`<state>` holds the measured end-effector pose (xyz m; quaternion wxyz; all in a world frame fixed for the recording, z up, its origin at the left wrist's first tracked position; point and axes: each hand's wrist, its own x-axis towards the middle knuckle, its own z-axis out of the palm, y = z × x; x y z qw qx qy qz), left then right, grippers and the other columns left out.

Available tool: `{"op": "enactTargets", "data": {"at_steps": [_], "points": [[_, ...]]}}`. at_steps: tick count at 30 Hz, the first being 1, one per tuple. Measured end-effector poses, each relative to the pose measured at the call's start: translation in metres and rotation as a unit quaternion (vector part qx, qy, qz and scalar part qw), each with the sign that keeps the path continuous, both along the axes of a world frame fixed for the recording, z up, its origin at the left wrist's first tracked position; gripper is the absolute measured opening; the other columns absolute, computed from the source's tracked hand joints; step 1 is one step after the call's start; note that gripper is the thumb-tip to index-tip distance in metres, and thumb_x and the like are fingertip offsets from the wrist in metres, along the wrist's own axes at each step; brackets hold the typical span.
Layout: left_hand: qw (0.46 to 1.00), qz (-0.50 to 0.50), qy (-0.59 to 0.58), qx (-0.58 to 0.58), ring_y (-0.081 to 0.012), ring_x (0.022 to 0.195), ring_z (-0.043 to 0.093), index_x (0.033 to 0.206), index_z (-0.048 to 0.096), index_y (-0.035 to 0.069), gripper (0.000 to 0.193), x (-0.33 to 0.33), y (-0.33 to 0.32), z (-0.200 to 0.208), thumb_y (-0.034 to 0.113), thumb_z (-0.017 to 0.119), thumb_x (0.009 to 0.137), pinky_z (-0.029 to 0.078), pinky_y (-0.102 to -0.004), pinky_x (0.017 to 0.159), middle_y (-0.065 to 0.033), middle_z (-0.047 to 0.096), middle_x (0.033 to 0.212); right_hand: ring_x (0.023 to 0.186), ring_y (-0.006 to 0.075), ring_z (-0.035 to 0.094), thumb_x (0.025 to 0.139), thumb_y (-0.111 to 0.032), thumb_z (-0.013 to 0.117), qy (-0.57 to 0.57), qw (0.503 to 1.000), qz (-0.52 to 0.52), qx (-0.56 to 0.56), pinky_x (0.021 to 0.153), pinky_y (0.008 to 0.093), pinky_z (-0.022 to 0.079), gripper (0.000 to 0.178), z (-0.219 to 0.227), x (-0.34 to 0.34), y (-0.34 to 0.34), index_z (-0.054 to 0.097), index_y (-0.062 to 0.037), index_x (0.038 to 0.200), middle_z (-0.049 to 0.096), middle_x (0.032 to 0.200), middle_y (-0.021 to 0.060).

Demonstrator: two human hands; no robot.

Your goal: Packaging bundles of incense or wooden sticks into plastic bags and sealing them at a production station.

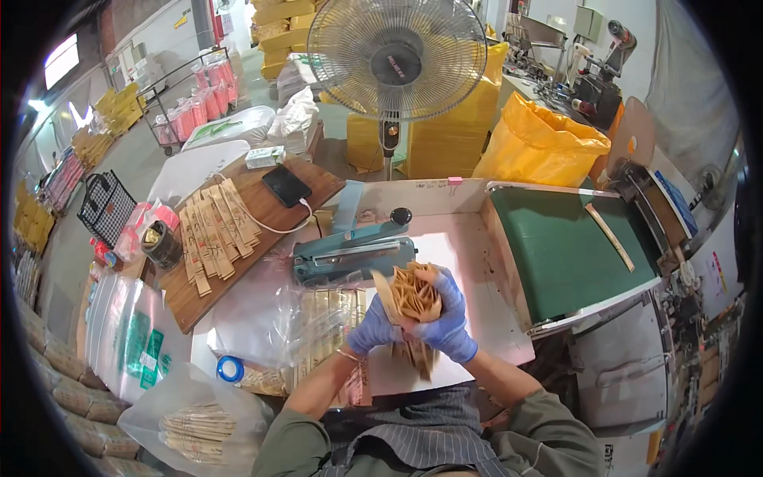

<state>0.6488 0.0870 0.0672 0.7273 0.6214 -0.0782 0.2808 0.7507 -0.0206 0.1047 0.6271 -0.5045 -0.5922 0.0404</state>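
Observation:
A bundle of narrow kraft-paper packets (415, 292), seen end-on, stands between my two blue-gloved hands above the white worktop. My left hand (370, 327) is closed round its left side, where one packet sticks out from the rest. On the other side my right hand (450, 324) wraps the bundle with its fingers over the upper edge. The lower ends of the packets hang below my hands, slightly blurred. Just beyond the bundle sits a teal hand-lever bag sealer (354, 256). Left of my left hand, more paper packets (322, 322) lie partly under clear plastic bags (266, 318).
A brown wooden board (184, 296) at the left carries rows of packets and a phone (286, 186). A blue tape roll (230, 369) lies near a plastic bag of packets (199, 433). To the right is a green conveyor belt (556, 238) with one packet; a fan (396, 63) stands ahead.

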Motion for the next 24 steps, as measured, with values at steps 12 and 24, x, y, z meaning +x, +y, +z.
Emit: {"op": "enactTargets", "data": {"at_steps": [12,24], "points": [[0.889,0.284,0.132,-0.334,-0.0196,0.095,0.055,0.114,0.05,0.005,0.039,-0.106,-0.105,-0.073,0.02,0.065,0.081,0.044,-0.0286,0.085,-0.0058,0.057,0.1,0.07,0.0231,0.062,0.06,-0.019,0.062,0.423,0.71,0.364,-0.429,0.069,0.032,0.05,0.032,-0.083,-0.017,0.055,0.063,0.0064,0.078,0.063,0.076,0.0155],[0.552,0.436,0.316,0.637,-0.0236,0.07,0.06,0.126,0.047,0.022,0.046,-0.161,-0.022,-0.093,0.007,0.046,0.083,0.049,-0.0339,0.058,-0.0109,0.049,0.119,0.078,0.0133,0.058,0.08,-0.027,0.063,0.196,0.848,0.393,-0.296,0.076,0.028,0.049,0.058,-0.196,-0.068,0.116,0.042,0.0005,0.126,0.061,0.098,0.0088]]}}
